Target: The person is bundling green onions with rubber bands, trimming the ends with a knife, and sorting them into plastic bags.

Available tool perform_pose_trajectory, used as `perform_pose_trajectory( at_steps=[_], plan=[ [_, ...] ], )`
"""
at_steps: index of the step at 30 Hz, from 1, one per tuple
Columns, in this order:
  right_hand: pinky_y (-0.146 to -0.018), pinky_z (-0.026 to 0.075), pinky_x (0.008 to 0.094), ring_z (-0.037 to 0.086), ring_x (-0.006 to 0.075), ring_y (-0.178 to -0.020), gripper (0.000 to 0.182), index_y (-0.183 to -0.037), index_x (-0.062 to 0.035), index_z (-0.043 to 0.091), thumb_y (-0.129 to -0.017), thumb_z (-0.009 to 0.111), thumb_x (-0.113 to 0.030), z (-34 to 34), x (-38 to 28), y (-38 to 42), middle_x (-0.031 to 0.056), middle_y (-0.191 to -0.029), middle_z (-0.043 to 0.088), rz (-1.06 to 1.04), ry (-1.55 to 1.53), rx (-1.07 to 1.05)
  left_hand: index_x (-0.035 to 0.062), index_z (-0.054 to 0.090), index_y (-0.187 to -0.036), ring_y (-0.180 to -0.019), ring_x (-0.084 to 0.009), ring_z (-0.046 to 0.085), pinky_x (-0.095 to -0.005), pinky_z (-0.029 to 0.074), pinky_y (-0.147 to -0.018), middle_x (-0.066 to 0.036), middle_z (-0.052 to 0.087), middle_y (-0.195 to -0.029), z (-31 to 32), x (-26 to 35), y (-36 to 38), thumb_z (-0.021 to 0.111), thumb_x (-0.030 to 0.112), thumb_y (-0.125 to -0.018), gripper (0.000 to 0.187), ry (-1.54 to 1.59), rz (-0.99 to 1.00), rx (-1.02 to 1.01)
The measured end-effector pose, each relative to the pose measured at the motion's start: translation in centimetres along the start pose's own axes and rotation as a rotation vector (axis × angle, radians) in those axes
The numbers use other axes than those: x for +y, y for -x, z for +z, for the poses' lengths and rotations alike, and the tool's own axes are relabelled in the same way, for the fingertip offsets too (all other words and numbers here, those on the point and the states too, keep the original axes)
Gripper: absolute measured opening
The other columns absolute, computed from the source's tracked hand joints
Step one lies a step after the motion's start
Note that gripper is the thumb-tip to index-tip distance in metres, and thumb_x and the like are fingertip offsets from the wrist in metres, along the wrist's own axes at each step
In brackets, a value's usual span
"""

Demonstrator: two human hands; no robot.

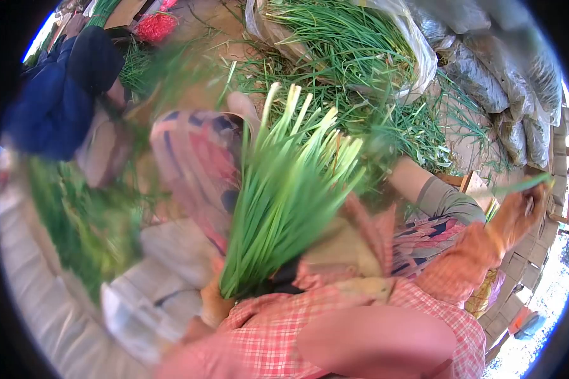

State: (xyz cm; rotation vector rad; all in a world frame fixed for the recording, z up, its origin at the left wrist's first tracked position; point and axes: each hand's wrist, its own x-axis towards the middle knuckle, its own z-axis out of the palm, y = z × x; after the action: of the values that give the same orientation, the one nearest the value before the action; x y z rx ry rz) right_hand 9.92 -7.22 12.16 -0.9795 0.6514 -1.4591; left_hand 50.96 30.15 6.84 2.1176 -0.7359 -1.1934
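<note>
A large bunch of long green stalks [278, 215] with pale ends lies across my lap, its pale ends pointing up and away from me. My left hand [215, 304] is closed around its lower leafy end, partly hidden by the leaves. Far out to the right, my right hand [532, 201] is raised, its fingers closed on a long green leaf [509, 187]. Motion blurs some of the leaves over the bunch.
Loose greens [354, 44] lie on a plastic sheet ahead. Filled clear bags [480, 76] are stacked at the upper right. Another person in blue [50, 101] sits at the left, near more greens [82, 221]. Red stringy material [158, 27] lies at the top.
</note>
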Motion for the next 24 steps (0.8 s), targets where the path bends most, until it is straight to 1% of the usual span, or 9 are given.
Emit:
perform_pose_trajectory(
  at_steps=[2, 3, 5, 10, 12, 15, 18, 22, 24],
  plan=[
    [-0.084, 0.040, 0.0319, 0.055, 0.0188, -0.094, 0.024, -0.105, -0.0046, 0.055, -0.083, 0.049, -0.013, -2.2, 3.0, -2.3, 0.0078, -0.105, 0.058, -0.011, 0.378, 0.284, 0.0043, 0.058, -0.109, -0.087, -0.0089, 0.056, -0.0251, 0.046, -0.076, -0.006, 0.064, -0.096, 0.0, -0.6, 0.1, 0.065, -0.003, -0.073, 0.037, 0.003, -0.020, -0.004],
    [-0.089, 0.039, 0.0336, 0.051, 0.0237, -0.103, 0.033, -0.109, -0.0024, 0.054, -0.081, 0.056, -0.019, -0.2, 6.7, -2.3, 0.0119, -0.112, 0.054, 0.037, 0.906, 0.153, 0.0041, 0.058, -0.109, -0.087, -0.0092, 0.056, -0.0251, 0.046, -0.076, -0.006, 0.064, -0.096, 0.0, -0.7, 0.0, 0.065, -0.003, -0.073, 0.037, -0.045, -0.019, -0.001],
    [-0.096, 0.034, 0.0319, 0.048, 0.0221, -0.109, 0.049, -0.120, -0.0068, 0.048, -0.075, 0.066, -0.012, 3.7, 13.7, -0.7, 0.0107, -0.123, 0.048, 0.018, 1.405, -0.202, 0.0036, 0.058, -0.109, -0.087, -0.0097, 0.056, -0.0251, 0.046, -0.076, -0.006, 0.064, -0.096, 0.0, -0.7, -0.2, 0.064, -0.003, -0.074, 0.036, -0.143, -0.017, 0.011],
    [-0.086, 0.042, 0.0318, 0.053, 0.0239, -0.099, 0.043, -0.100, -0.0004, 0.060, -0.068, 0.074, -0.024, 12.9, 21.7, 1.8, 0.0127, -0.104, 0.058, 0.590, 1.264, -0.816, 0.0037, 0.058, -0.108, -0.086, -0.0102, 0.057, -0.0259, 0.046, -0.075, -0.007, 0.065, -0.094, 0.0, -0.8, 0.2, 0.065, -0.001, -0.073, 0.036, -0.084, 0.019, 0.021],
    [-0.080, 0.043, 0.0332, 0.054, 0.0257, -0.092, 0.040, -0.095, -0.0011, 0.061, -0.066, 0.075, -0.025, 12.5, 23.9, 3.2, 0.0123, -0.095, 0.059, 0.781, 1.073, -0.649, 0.0034, 0.059, -0.104, -0.081, -0.0115, 0.058, -0.0276, 0.047, -0.071, -0.008, 0.065, -0.089, 0.1, -0.5, 0.0, 0.065, -0.001, -0.072, 0.033, -0.066, 0.028, 0.054],
    [-0.077, 0.042, 0.0366, 0.053, 0.0244, -0.086, 0.033, -0.085, -0.0058, 0.063, -0.060, 0.076, -0.022, 11.7, 22.9, 4.3, 0.0070, -0.087, 0.058, 0.285, 1.110, -0.683, 0.0023, 0.061, -0.097, -0.071, -0.0135, 0.059, -0.0302, 0.047, -0.063, -0.010, 0.065, -0.080, 0.6, -0.5, 0.1, 0.063, 0.000, -0.070, 0.027, -0.030, 0.043, 0.098],
    [-0.078, 0.040, 0.0384, 0.052, 0.0229, -0.086, 0.026, -0.077, -0.0112, 0.061, -0.055, 0.073, -0.019, 13.3, 19.5, 4.9, 0.0018, -0.084, 0.057, -0.552, 1.422, -0.887, 0.0020, 0.061, -0.097, -0.072, -0.0125, 0.058, -0.0293, 0.047, -0.064, -0.009, 0.066, -0.081, 0.5, -0.8, -0.3, 0.063, 0.000, -0.070, 0.028, -0.040, 0.050, 0.087],
    [-0.087, 0.032, 0.0410, 0.047, 0.0193, -0.098, 0.016, -0.077, -0.0173, 0.053, -0.061, 0.055, -0.017, 13.0, 17.3, 5.9, -0.0034, -0.091, 0.051, -0.638, 1.550, -1.030, 0.0036, 0.060, -0.103, -0.080, -0.0137, 0.059, -0.0290, 0.047, -0.070, -0.010, 0.065, -0.088, -0.3, -2.3, -0.2, 0.065, -0.001, -0.070, 0.034, -0.047, 0.011, 0.015],
    [-0.074, 0.041, 0.0362, 0.051, 0.0206, -0.083, 0.013, -0.074, -0.0146, 0.053, -0.062, 0.057, -0.012, 12.6, 16.8, 5.7, 0.0001, -0.085, 0.053, -0.638, 1.496, -0.954, 0.0033, 0.059, -0.104, -0.080, -0.0145, 0.060, -0.0293, 0.047, -0.070, -0.011, 0.065, -0.088, -0.3, -2.9, -0.2, 0.065, -0.001, -0.069, 0.035, -0.072, 0.029, 0.013]
  ],
)
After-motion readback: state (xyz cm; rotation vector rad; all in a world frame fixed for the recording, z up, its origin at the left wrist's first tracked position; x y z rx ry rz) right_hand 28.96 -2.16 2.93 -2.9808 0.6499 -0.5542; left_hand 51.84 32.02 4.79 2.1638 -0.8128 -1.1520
